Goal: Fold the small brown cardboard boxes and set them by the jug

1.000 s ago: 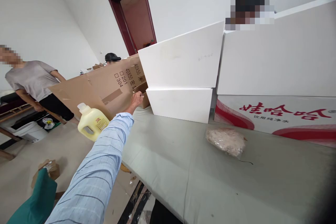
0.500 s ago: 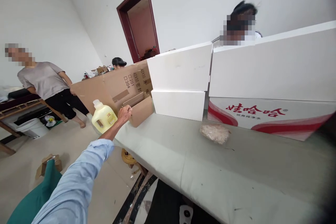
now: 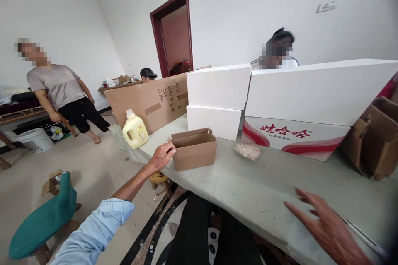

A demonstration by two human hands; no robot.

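My left hand (image 3: 163, 155) pinches the left edge of a small open-topped cardboard box (image 3: 195, 155), which rests on the cloth-covered table (image 3: 248, 198). What lies inside the box is hidden. My right hand (image 3: 326, 221) hovers over the table's front right part, fingers spread and nothing in them. A clear plastic packet with pale contents (image 3: 248, 150) lies to the right of the box. Behind my left hand stands a pale yellow jug (image 3: 136, 130) with a handle and a white cap.
White boxes (image 3: 219, 87) and a red-and-white printed carton (image 3: 295, 138) line the table's back. A large cardboard sheet or box (image 3: 149, 101) stands at left, folded cardboard (image 3: 379, 140) at right. A person (image 3: 59, 87) stands at left; two others sit behind the boxes. A green-covered seat (image 3: 43, 223) is lower left.
My left hand has brought the small box rightward and nearer along the table, away from the big cardboard. My right hand has come into view. The camera view has shifted.
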